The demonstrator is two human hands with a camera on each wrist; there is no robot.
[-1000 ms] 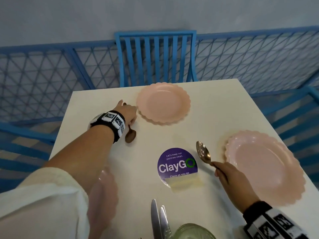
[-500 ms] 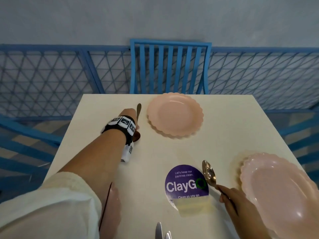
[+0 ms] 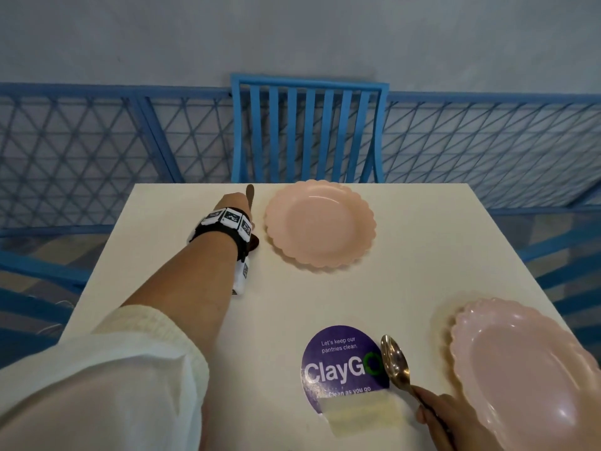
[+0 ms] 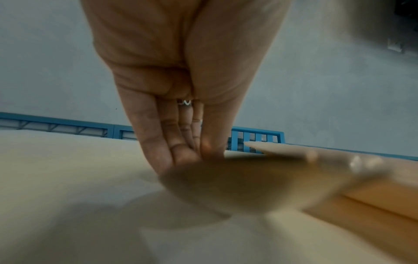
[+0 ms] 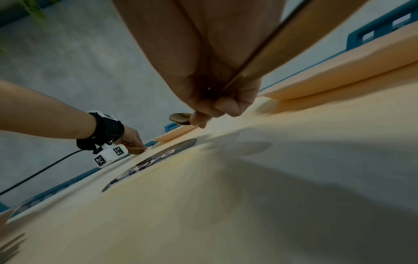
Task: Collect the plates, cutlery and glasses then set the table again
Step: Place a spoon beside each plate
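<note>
On the white table (image 3: 422, 255), my left hand (image 3: 232, 205) reaches to the left rim of the far pink scalloped plate (image 3: 320, 222). It pinches a dark spoon (image 3: 253, 242) between thumb and straight fingers (image 4: 181, 155). The spoon's blurred bowl (image 4: 237, 187) lies low on the table towards my wrist, and its handle tip pokes out beyond the knuckles. Near the front edge my right hand (image 3: 445, 415) grips the handle of a gold spoon (image 3: 395, 362), bowl raised, just left of the near pink plate (image 3: 527, 369). In the right wrist view my curled fingers (image 5: 217, 107) wrap that handle.
A round purple ClayGo sticker (image 3: 341, 369) with a strip of tape is stuck on the table between my hands. A blue slatted chair (image 3: 309, 131) stands at the far edge. Behind it, blue lattice fencing (image 3: 81, 141) runs along a grey wall.
My left hand has carried the dark spoon farther along the far plate's left side and lowered it. The view tilted up, so the knives and glass at the front edge dropped out.
</note>
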